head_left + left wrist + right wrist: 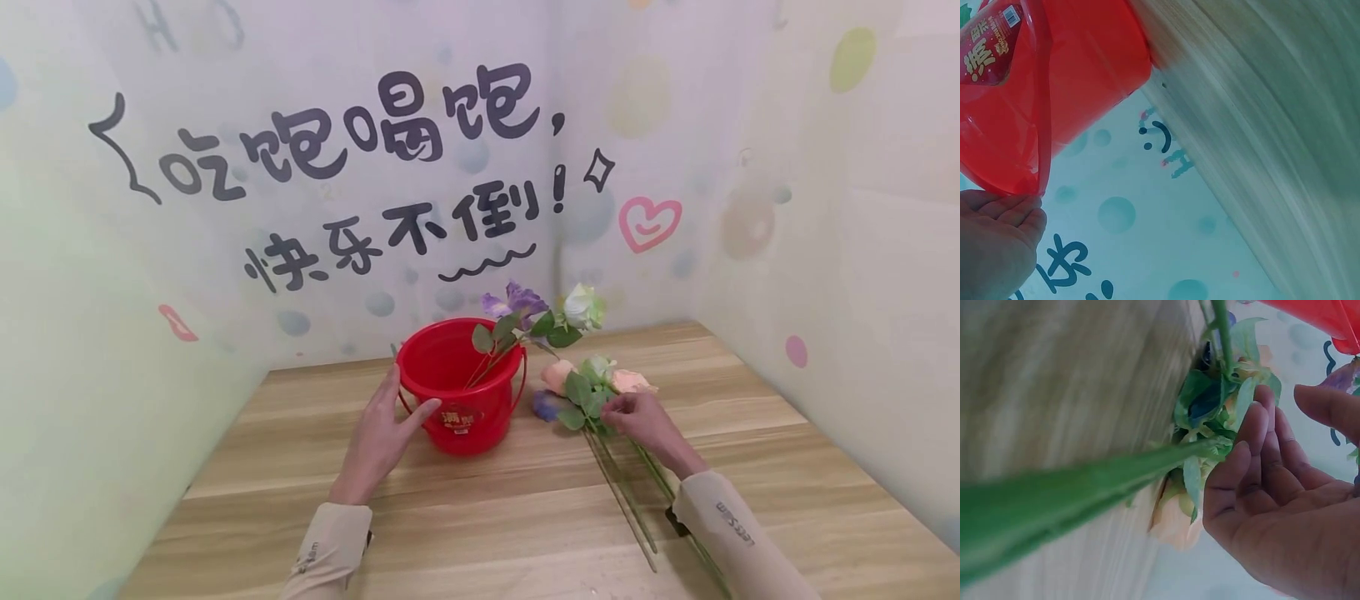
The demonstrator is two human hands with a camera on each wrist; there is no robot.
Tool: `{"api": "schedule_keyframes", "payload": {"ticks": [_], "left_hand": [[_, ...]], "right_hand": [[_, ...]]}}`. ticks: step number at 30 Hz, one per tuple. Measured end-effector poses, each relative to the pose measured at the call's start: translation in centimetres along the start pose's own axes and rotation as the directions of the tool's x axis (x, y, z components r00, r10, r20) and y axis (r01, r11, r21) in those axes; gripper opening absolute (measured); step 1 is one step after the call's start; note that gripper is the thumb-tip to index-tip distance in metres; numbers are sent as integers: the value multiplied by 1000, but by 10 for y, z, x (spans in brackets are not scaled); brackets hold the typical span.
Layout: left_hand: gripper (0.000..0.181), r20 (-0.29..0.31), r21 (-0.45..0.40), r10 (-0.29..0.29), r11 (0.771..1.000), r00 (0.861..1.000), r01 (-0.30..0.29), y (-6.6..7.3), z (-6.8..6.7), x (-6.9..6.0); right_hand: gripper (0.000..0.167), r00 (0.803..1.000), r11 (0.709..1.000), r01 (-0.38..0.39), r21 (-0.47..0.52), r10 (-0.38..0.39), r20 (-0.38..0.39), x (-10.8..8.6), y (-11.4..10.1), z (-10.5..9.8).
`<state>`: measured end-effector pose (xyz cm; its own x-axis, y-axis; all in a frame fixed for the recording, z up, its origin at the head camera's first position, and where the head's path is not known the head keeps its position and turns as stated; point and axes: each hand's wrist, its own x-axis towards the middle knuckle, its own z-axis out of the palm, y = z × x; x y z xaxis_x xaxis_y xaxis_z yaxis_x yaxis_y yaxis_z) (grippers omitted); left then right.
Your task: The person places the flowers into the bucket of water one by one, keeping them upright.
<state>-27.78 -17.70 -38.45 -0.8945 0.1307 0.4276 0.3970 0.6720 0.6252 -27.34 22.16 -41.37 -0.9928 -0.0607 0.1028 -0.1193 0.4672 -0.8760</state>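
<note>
A red plastic bucket (467, 425) stands upright on the table. A purple flower (517, 302) and a white rose (581, 307) lean out of it to the right, stems inside. My left hand (378, 437) rests against the bucket's left side, thumb near the front rim; in the left wrist view its fingers (1013, 209) touch the rim. My right hand (645, 425) is at a pile of artificial flowers lying on the table. In the right wrist view its thumb (1329, 409) stands apart from the bent fingers, which are beside green leaves (1200, 400), with nothing visibly pinched between them.
The pile beside the bucket has pink roses (558, 377), a pale green rose (597, 368) and a blue-purple bloom (549, 406). Long green stems (630, 508) run toward the front edge. A printed wall covering (345, 250) borders the wooden table (480, 533) behind and at the sides.
</note>
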Motion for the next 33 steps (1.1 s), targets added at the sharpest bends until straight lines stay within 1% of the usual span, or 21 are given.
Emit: {"api": "schedule_keyframes", "payload": {"ticks": [2, 6, 10, 17, 22, 29, 33], "left_hand": [[98, -3, 2, 6, 1000, 1000, -6, 0, 0, 0], [98, -2, 9, 11, 1000, 1000, -11, 1, -1, 0], [98, 6, 4, 6, 1000, 1000, -6, 2, -2, 1], [99, 10, -2, -4, 1000, 1000, 4, 3, -3, 0], [100, 13, 1, -9, 1000, 1000, 9, 2, -2, 0], [100, 14, 0, -12, 1000, 1000, 12, 2, -2, 0], [100, 10, -7, -9, 1000, 1000, 10, 2, -2, 0]], "right_hand": [[15, 1000, 1000, -22, -3, 22, 5, 0, 2, 2], [13, 1000, 1000, -27, -16, 27, 10, -1, 5, 3], [13, 1000, 999, -13, -44, 13, 7, -1, 6, 4], [10, 1000, 993, -23, -117, 24, 7, -1, 8, 9], [8, 1000, 990, -13, -142, 13, 4, -1, 8, 12], [7, 1000, 977, 3, -213, 0, 13, 1, 10, 15], [9, 999, 970, -12, -242, 19, 26, 2, 10, 16]]}}
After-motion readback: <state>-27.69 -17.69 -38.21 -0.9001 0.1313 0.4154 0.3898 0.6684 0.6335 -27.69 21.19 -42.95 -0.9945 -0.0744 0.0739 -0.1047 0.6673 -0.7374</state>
